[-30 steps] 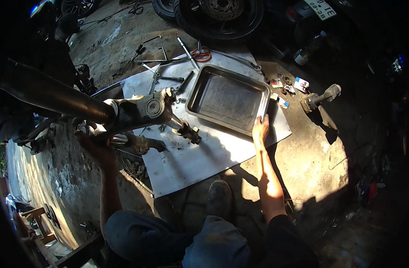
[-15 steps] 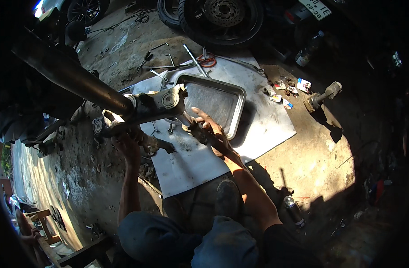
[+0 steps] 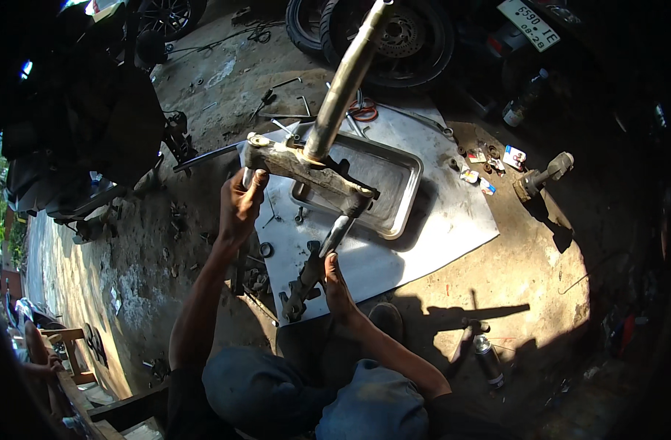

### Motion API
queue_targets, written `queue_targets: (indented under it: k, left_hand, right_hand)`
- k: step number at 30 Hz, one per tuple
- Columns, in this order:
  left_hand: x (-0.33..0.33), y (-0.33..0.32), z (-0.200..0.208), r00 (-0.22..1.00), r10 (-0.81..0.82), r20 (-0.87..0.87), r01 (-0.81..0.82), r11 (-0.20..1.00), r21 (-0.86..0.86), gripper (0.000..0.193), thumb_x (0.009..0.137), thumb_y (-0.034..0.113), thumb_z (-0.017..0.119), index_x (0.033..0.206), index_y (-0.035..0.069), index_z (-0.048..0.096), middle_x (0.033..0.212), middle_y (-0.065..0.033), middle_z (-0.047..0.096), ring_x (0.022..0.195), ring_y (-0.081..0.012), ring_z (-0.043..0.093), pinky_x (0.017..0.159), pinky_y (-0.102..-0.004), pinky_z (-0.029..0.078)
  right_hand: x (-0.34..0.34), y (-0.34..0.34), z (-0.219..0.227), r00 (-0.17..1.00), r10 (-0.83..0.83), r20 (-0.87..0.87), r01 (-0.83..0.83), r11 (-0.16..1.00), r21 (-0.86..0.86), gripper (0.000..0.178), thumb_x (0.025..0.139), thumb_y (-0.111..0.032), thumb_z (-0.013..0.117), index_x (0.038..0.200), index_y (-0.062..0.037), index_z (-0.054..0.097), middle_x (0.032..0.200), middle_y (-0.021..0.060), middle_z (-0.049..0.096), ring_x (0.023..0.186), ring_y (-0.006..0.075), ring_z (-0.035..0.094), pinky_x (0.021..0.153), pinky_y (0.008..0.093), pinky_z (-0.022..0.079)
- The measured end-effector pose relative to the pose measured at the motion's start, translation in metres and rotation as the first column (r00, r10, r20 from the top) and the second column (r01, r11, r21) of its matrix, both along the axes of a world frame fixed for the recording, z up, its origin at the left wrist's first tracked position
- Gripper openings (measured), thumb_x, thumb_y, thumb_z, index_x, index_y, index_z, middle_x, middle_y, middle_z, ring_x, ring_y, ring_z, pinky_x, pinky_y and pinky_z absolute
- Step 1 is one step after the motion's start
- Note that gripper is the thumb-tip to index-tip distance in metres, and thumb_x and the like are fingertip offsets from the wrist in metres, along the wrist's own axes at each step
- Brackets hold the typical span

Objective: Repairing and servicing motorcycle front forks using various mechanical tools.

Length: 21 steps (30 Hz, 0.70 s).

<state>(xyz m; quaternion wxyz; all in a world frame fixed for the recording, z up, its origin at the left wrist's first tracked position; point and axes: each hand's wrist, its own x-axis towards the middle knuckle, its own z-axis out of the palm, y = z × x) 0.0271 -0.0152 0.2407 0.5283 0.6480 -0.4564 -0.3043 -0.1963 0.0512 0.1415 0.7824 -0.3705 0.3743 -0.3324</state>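
Note:
A motorcycle front fork (image 3: 300,171) is raised in front of me, its long steering stem (image 3: 341,88) pointing up and slightly right. My left hand (image 3: 242,207) is wrapped round the left tube just below the clamp, thumb on top. Lower down, my right hand (image 3: 338,292) lies along the right leg (image 3: 338,236), with its thumb upward and its fingers mostly hidden. The dark lower end (image 3: 300,287) of that leg hangs over white sheeting (image 3: 442,235). Behind the fork lies a shallow metal tray (image 3: 411,187) on the sheeting.
Wrenches and red-handled pliers or scissors (image 3: 363,111) lie beyond the tray. Small packets (image 3: 513,157) and rings sit to the right, near a standing metal part (image 3: 544,176). A spray can (image 3: 489,361) is by my right knee. Wheels (image 3: 401,44) lie at the back.
The fork has swung round: its stem pointed to the upper left and now points up and right. My left hand has risen; my right hand has moved down and nearer to me.

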Motion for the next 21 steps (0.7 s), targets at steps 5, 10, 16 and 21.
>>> queue_targets:
  k: [5,10,16,21]
  left_hand:
    - [-0.009,-0.037,-0.034,0.992,-0.086,0.096,0.048,0.94,0.338,0.042,0.099,0.037,0.065,0.088,-0.003,0.062,0.059,-0.0004,0.046,0.057,-0.0075,0.039,0.05,-0.0315,0.033]
    - [-0.002,-0.073,-0.101,0.935,-0.247,0.255,0.14,0.917,0.374,0.064,0.098,0.058,0.058,0.087,-0.005,0.062,0.062,-0.0063,0.054,0.058,-0.0142,0.046,0.052,-0.0373,0.038]
    - [-0.019,-0.114,-0.136,0.964,-0.253,0.081,0.162,0.801,0.576,0.073,0.094,0.069,0.055,0.087,-0.003,0.064,0.061,-0.0037,0.052,0.056,-0.0136,0.048,0.05,-0.0377,0.038]
    - [-0.016,-0.133,-0.163,0.945,-0.297,0.14,0.133,0.736,0.664,0.07,0.093,0.07,0.054,0.08,0.002,0.061,0.063,-0.0036,0.052,0.055,-0.0133,0.047,0.05,-0.0348,0.038]
  right_hand:
    - [0.005,0.008,-0.045,0.959,0.05,0.277,-0.102,0.979,0.175,0.069,0.102,-0.069,0.021,0.122,-0.0094,0.049,0.093,0.0032,0.055,0.086,0.015,0.057,0.086,0.0367,0.05]
    - [0.006,-0.002,-0.054,0.955,-0.122,0.269,0.012,0.926,0.377,0.065,0.101,-0.069,0.028,0.119,-0.0109,0.05,0.092,0.0024,0.054,0.087,0.015,0.057,0.087,0.037,0.05]
    - [-0.002,-0.026,-0.071,0.954,-0.223,0.198,0.132,0.912,0.388,0.056,0.102,-0.065,0.037,0.119,-0.0136,0.05,0.097,0.0001,0.057,0.091,0.0125,0.058,0.085,0.0352,0.05]
    - [0.008,-0.039,-0.104,0.96,-0.273,0.067,0.193,0.812,0.552,0.05,0.104,-0.06,0.039,0.123,-0.0159,0.053,0.11,-0.0026,0.059,0.101,0.0107,0.058,0.093,0.033,0.047]
